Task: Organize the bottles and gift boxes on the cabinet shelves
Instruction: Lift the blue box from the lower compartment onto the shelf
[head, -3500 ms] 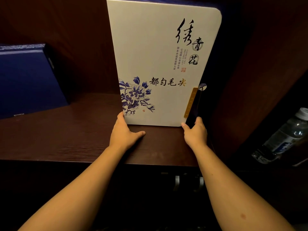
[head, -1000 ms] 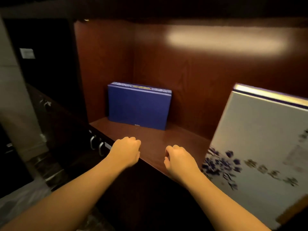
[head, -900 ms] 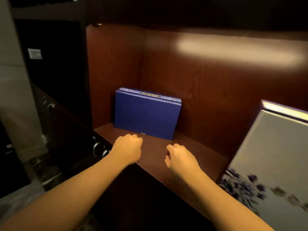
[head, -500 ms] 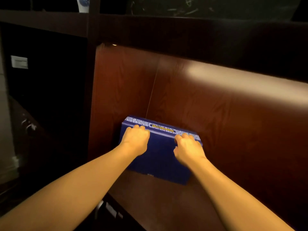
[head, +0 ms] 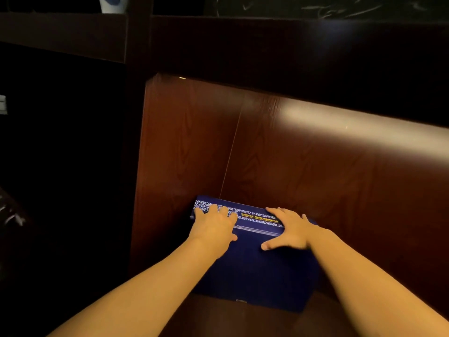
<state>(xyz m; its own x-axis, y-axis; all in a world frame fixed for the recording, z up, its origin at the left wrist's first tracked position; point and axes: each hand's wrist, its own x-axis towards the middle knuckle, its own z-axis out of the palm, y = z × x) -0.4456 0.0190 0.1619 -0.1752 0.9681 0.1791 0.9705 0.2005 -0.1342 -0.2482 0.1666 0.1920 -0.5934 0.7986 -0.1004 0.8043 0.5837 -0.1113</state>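
A dark blue gift box [head: 262, 276] with a patterned white-and-gold strip on top stands upright in the back left corner of the wooden shelf [head: 230, 319]. My left hand [head: 213, 227] grips the box's top left edge, fingers over the top and thumb on the front face. My right hand [head: 291, 229] holds the top right edge, with fingers spread across the top and thumb pressed on the front. The white floral gift box is out of view.
The shelf's left side wall [head: 182, 154] is right beside the box and the back panel [head: 340, 178] right behind it. A dark upper shelf carries a white-and-blue vase [head: 113, 3]. Bare shelf stretches to the right of the box.
Both hands left the white floral box, moved left along the shelf and took hold of the blue box's top edge. In the last half second the right hand's fingers spread wider.
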